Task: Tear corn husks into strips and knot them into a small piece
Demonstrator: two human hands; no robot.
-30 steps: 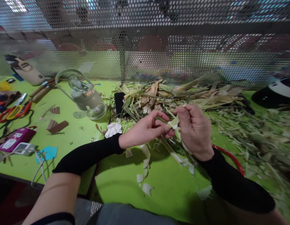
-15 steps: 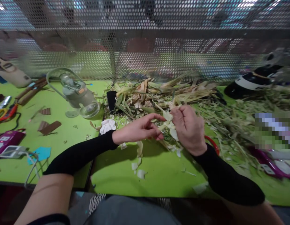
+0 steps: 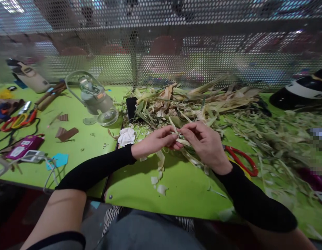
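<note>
"So, in the head view, what sits between the hands?"

"A narrow, pale-green, husk-like strip (image 3: 184, 142), raised just above the bright-green flat tabletop (image 3: 181, 198). The bare left hand (image 3: 163, 139) pinches it between thumb and curled fingers, probably to steady it."

"And the bare right hand (image 3: 208, 145)?"

"Its thumb and forefinger close in a narrow pinch at the strip, right beside the left fingertips. Fingers hide the exact contact. Meeting that closely likely gives fine control over something so thin."

"Why is the tangled heap of tan and green dry leaves (image 3: 228, 104) beyond them?"

"Perhaps to stay within reach while the near tabletop gives working room. Only small, curled, off-white scraps (image 3: 161, 189) and other bits lie there."

"That glossy red loop-shaped handle (image 3: 254, 169)?"

"Beside the right wrist, partly covered by the forearm; handy there, I'd judge."
</note>
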